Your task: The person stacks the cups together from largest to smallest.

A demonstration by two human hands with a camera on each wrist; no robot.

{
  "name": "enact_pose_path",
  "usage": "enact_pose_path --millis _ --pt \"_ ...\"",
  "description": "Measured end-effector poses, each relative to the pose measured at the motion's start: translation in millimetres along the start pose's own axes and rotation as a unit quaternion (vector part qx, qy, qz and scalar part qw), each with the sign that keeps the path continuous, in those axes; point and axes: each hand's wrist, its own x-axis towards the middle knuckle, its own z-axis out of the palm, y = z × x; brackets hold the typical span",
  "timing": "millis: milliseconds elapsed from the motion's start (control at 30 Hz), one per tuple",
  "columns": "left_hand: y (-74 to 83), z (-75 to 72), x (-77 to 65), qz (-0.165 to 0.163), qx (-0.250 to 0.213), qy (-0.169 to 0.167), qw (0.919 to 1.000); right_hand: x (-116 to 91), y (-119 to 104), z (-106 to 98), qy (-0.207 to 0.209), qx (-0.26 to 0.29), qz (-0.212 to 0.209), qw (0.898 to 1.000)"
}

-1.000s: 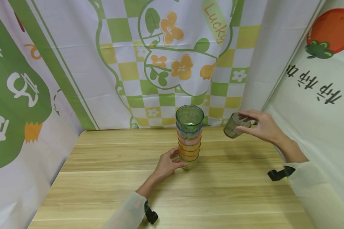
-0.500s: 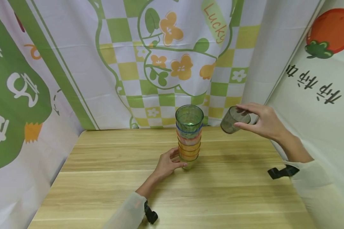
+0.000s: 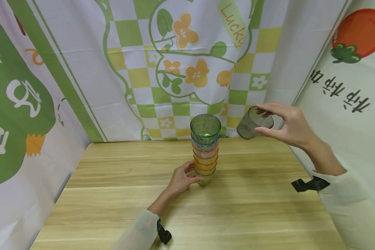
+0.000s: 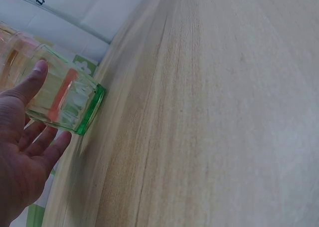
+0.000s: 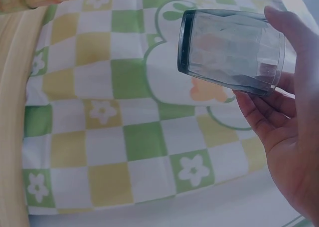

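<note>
A tall stack of nested transparent cups (image 3: 205, 161) stands upright on the table, with a green cup (image 3: 205, 130) on top and blue, red, orange and yellow rims below. My left hand (image 3: 180, 180) holds the stack low down, thumb on one side and fingers on the other. The lowest cup (image 4: 70, 97), pale with a green base, shows in the left wrist view. To the right of the stack, my right hand (image 3: 290, 125) grips a grey see-through cup (image 3: 248, 124) near its rim between thumb and fingers. That cup is raised and tilted, its base pointing down and left.
The wooden table (image 3: 118, 205) ends at the back against a checked curtain (image 3: 131, 78) with flowers. White printed sheets hang at the left and right sides. A black strap mount (image 3: 309, 184) sits on each wrist.
My right hand has lifted the grey cup higher and slightly left, from near the table's back edge to in front of the curtain. The left hand and the stack have stayed put.
</note>
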Motion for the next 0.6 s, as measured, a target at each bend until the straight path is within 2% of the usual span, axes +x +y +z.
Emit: enact_pose_path --millis 333,600 --pt "-0.6 -0.5 1.0 -0.007 0.002 0.002 1.0 19 -16 -1 0.03 -0.006 -0.049 0.998" --pt "2.0 1.1 -0.1 -0.014 -0.001 0.002 0.9999 32 -33 -1 0.044 -0.01 -0.067 0.997"
